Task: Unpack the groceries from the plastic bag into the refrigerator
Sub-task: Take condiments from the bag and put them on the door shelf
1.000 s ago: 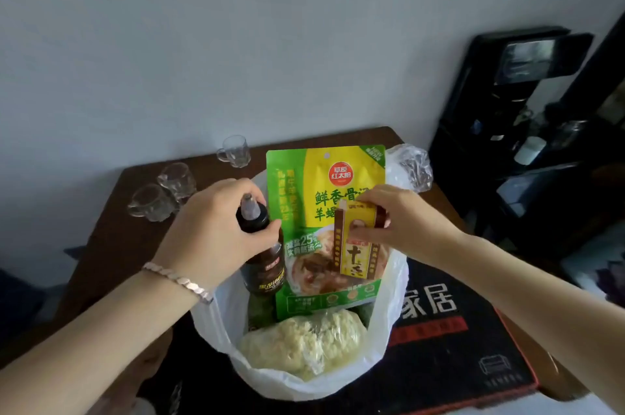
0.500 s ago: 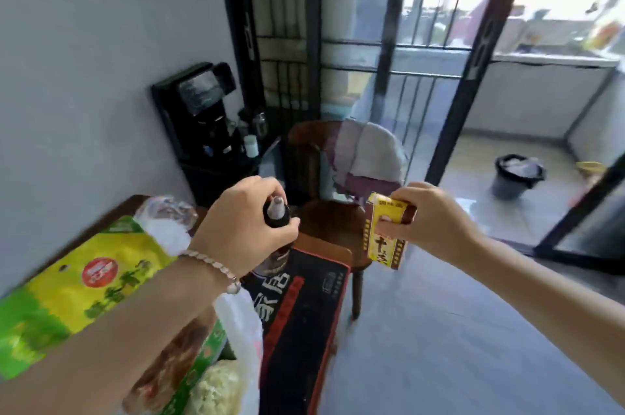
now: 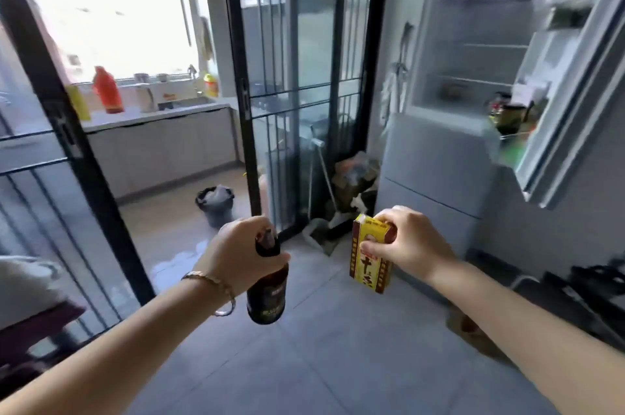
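Both items hang upright: my left hand grips the dark bottle by its neck, my right hand pinches the yellow box top, and the open refrigerator lies ahead-right, nearer my right hand.

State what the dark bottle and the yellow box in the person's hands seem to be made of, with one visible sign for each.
The dark bottle in the left hand looks glossy and brown, with sheen along its curve: glass or hard plastic, I cannot tell which. The yellow box in the right hand is probably printed cardboard, matte, judging by flat faces and creased edges.
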The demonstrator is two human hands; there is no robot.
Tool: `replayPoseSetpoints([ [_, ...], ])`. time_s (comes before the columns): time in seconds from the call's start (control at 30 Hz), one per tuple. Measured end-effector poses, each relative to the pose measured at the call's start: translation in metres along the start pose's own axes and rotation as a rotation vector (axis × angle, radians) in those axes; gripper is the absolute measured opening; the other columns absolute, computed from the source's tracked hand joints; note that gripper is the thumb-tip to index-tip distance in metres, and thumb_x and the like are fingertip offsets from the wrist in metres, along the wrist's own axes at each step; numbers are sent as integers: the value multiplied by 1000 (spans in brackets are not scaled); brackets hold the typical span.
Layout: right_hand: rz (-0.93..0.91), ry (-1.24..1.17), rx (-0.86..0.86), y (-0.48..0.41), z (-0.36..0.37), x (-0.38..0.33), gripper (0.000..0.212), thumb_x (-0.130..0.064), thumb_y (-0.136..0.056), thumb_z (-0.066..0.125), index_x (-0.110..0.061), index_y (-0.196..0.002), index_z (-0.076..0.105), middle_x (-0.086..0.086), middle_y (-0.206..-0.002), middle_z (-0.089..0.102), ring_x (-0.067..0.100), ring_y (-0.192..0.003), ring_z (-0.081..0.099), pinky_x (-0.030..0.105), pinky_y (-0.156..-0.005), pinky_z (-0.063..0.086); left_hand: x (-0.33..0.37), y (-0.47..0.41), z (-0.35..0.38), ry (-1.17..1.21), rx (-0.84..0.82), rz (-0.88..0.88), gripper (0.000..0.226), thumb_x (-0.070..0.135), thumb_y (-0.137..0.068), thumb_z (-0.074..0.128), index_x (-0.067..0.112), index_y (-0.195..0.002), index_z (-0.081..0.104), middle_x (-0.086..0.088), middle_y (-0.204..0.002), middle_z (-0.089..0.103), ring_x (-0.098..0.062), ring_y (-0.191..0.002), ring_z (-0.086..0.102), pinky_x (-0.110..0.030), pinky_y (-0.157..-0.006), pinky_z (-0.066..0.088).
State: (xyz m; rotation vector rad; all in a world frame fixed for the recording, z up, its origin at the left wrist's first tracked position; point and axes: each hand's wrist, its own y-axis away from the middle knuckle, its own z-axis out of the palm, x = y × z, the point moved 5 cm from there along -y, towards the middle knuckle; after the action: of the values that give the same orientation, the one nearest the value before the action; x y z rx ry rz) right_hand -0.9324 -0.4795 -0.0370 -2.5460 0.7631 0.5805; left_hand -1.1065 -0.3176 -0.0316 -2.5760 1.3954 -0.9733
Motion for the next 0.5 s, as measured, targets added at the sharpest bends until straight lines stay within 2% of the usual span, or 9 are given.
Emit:
replayPoseSetpoints([
  [0.07,87,47,72,-4,-41,62,27,-31,-72,76,-13,-89,66,-2,-79,51,13,-75,49,13,-57,32,50,-41,48,38,-38,66,26,30,-68,77,11,-73,60,1,-71,61,-18,-67,56,-15,-54,40],
  [0.2,217,108,220,-15,-127,162,28,-30,-71,77,-12,-90,67,1,-82,54,19,-77,55,29,-68,41,149,-119,124,163,-111,154,24,30,-67,80,14,-76,64,2,-69,65,-18,-66,60,-26,-60,50],
  [0.33,266,174,315,-37,-197,231,29,-32,-73,76,-13,-94,67,-3,-83,52,15,-76,53,26,-65,38,234,-195,170,268,-112,255,24,30,-68,80,14,-76,65,3,-70,66,-18,-67,62,-29,-64,52],
  [0.43,287,203,360,-62,-223,262,28,-34,-74,74,-15,-93,65,-6,-82,50,14,-76,53,29,-66,42,279,-250,193,317,-96,331,26,32,-71,77,13,-84,64,-1,-78,67,-18,-74,62,-30,-70,54],
  [0.5,284,201,388,-83,-234,276,24,-35,-76,72,-18,-90,63,-7,-81,50,10,-72,53,24,-61,42,300,-287,205,318,-95,377,29,33,-74,75,12,-89,63,-2,-84,66,-20,-79,62,-32,-73,54],
])
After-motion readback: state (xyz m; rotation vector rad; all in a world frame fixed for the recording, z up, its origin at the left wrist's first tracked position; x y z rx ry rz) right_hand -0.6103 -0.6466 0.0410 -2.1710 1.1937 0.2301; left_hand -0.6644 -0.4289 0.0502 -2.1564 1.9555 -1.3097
